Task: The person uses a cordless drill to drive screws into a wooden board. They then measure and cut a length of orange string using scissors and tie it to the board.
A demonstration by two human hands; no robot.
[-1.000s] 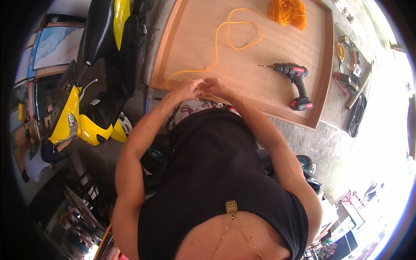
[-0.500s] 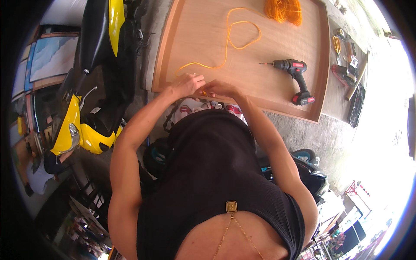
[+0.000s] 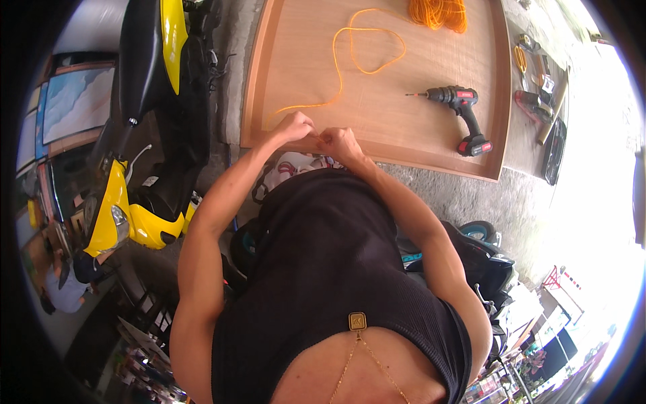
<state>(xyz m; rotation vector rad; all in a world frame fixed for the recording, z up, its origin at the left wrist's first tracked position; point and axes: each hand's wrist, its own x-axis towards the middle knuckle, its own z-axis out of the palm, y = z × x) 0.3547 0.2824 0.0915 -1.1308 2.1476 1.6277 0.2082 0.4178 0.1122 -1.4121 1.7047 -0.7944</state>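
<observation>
Orange cord (image 3: 340,79) crosswise by left hand (image 3: 295,126)

Left hand (image 3: 294,126) | right hand (image 3: 343,145) just beside | orange cord (image 3: 309,105) (loosely looped) and drill (image 3: 463,108) in wooden tray (image 3: 296,47)

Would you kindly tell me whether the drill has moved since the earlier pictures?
No: judged against the near right corner of the wooden tray, the drill lies where it did; only the camera's view has shifted.
</observation>
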